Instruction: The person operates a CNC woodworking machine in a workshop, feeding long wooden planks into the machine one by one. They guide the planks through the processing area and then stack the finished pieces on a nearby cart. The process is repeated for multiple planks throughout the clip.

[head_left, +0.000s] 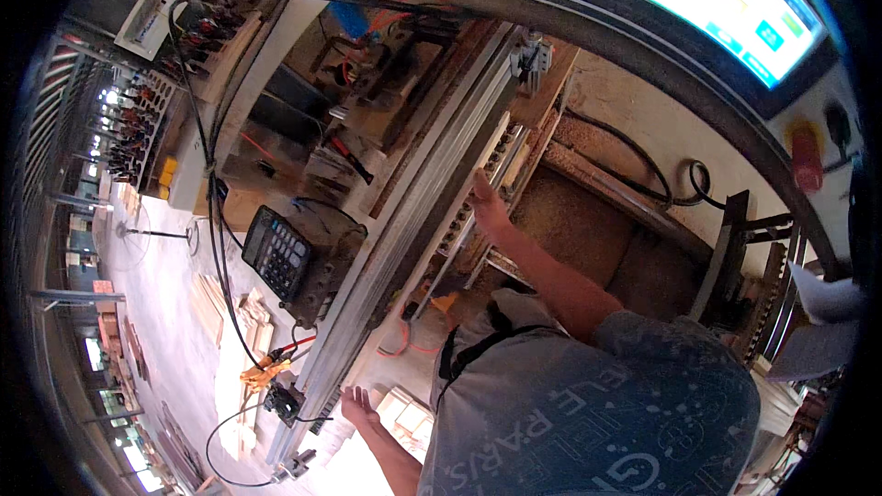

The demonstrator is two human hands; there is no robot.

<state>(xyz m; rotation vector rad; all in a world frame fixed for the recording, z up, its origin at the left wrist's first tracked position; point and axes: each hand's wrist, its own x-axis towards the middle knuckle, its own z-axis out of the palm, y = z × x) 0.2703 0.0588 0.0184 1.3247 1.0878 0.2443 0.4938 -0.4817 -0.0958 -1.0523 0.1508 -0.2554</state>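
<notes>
A long silver metal rail (418,186) runs slantwise across the machine. Beside it lies a narrow strip with a row of round holes (457,228). At this strip is my right hand (487,207), its fingers extended and apart; I see nothing held in it. Lower down, near the rail's near end, my left hand (360,407) hovers with loosely bent, spread fingers and nothing in it. Pale wood pieces (404,415) lie just beyond that hand. A black calculator (277,250) leans on the machine left of the rail.
A lit touch screen (707,0) and a red knob (806,158) are at upper right. Black cables (213,165) hang at the left. A sawdust-covered recess (579,220) lies right of the strip. Stacked boards (241,340) and a standing fan (138,231) occupy the floor.
</notes>
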